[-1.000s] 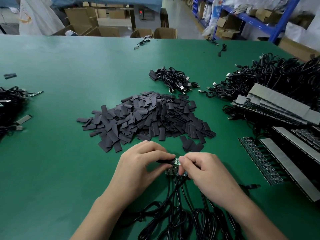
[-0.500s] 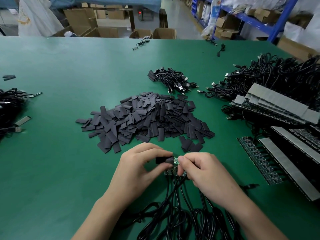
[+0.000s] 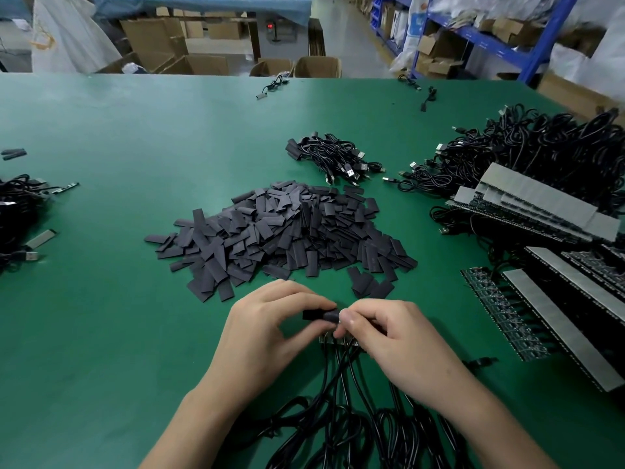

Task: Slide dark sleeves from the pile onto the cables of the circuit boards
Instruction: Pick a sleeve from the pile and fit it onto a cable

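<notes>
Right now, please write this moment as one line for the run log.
step: sleeving | left hand: pinches dark sleeve | right hand: pinches its right end | cables: trail toward person | sleeve pile: beyond hands

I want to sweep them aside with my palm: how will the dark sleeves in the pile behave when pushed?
Probably light and thin: the dark sleeves lie flat in a loose heap. They would likely slide and scatter over the table, not roll. Overlapping ones may drag neighbours along.
</notes>
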Demonstrator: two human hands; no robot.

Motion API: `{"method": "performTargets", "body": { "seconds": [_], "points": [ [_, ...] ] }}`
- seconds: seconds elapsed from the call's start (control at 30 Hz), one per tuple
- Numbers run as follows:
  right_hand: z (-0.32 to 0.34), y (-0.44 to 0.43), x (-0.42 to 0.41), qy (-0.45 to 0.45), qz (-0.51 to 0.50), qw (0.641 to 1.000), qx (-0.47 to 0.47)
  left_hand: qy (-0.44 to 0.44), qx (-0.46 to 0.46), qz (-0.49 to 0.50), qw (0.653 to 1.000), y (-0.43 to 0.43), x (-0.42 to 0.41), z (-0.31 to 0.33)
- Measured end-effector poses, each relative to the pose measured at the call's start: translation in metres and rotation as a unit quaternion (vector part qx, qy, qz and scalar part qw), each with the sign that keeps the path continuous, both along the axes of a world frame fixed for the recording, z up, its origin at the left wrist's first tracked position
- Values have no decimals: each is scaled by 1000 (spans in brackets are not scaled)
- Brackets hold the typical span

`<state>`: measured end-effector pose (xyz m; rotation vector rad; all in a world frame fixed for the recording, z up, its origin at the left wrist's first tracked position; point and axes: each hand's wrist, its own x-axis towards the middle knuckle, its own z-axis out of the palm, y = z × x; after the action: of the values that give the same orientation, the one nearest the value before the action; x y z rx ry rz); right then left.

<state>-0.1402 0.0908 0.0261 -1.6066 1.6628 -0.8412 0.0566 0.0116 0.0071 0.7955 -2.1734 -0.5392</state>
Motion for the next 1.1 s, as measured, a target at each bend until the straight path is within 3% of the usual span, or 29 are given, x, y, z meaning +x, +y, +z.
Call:
{"method": "performTargets", "body": {
  "seconds": [0.23, 0.73, 1.1],
  "points": [
    [8, 0, -16, 3, -9, 1000, -10, 17, 26, 38, 999, -2, 3, 0],
    [4, -1, -12, -25, 19, 999, 14, -17, -29, -35, 999, -1, 2, 0],
    [1, -2, -7, -34, 12, 999, 22, -29, -63, -35, 997, -2, 2, -1]
  ]
}}
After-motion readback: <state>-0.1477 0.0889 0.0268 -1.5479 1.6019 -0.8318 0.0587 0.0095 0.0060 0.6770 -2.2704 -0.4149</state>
